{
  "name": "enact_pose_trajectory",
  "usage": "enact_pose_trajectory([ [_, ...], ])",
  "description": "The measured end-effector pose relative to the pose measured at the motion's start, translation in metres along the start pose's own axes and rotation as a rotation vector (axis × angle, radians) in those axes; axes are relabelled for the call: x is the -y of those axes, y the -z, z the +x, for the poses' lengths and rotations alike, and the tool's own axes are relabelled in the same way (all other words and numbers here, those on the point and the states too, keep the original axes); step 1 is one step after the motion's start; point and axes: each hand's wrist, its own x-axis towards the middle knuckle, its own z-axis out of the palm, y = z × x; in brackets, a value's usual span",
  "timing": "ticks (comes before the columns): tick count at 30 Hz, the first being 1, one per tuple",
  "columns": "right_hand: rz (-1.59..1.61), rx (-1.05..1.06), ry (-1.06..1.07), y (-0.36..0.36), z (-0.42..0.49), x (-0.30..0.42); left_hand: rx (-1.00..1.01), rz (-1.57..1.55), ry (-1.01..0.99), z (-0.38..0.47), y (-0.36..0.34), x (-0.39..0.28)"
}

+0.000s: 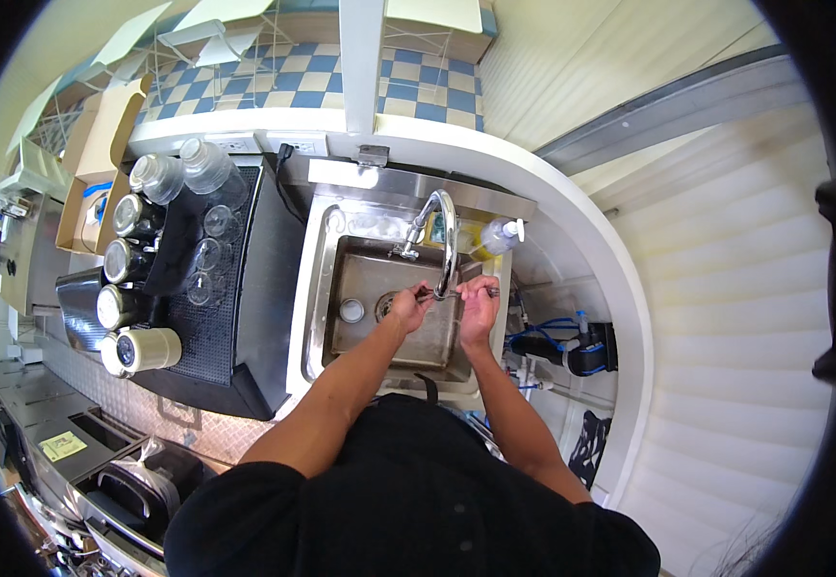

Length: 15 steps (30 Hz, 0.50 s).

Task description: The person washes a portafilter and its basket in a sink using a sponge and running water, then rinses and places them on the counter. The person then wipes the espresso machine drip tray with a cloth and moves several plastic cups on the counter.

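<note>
My left hand (408, 308) and my right hand (478, 309) hold a thin metal utensil (448, 293) between them, level under the mouth of the chrome gooseneck faucet (450, 234). One end pokes out past the right fingers. Its exact kind is too small to tell, and fingers hide much of it. Below lies the basin of a stainless-steel sink (367, 341). A small white round cup or lid (351, 310) sits on the basin floor beside the drain (387, 306), which my left hand partly covers.
Right of the faucet stands a pump bottle (499, 236) near a sponge (437, 229). To the left, a black counter unit (266, 288) bears clear glasses (207, 254), dark lidded jars (129, 261) and a cream canister (149, 349). Blue tubing (544, 333) runs at lower right.
</note>
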Motion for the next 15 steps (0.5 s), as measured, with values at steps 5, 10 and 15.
enact_pose_trajectory([
  [5,0.069,0.009,-0.038,-0.015,-0.002,0.002,-0.072,-0.114,-0.013,0.0,0.006,-0.018],
  [10,0.067,0.024,-0.006,-0.026,-0.009,0.008,-0.016,-0.105,0.01,0.0,0.007,-0.016],
  [15,-0.119,0.069,-0.024,-0.025,-0.017,0.005,-0.029,0.103,0.021,0.005,0.0,-0.004],
])
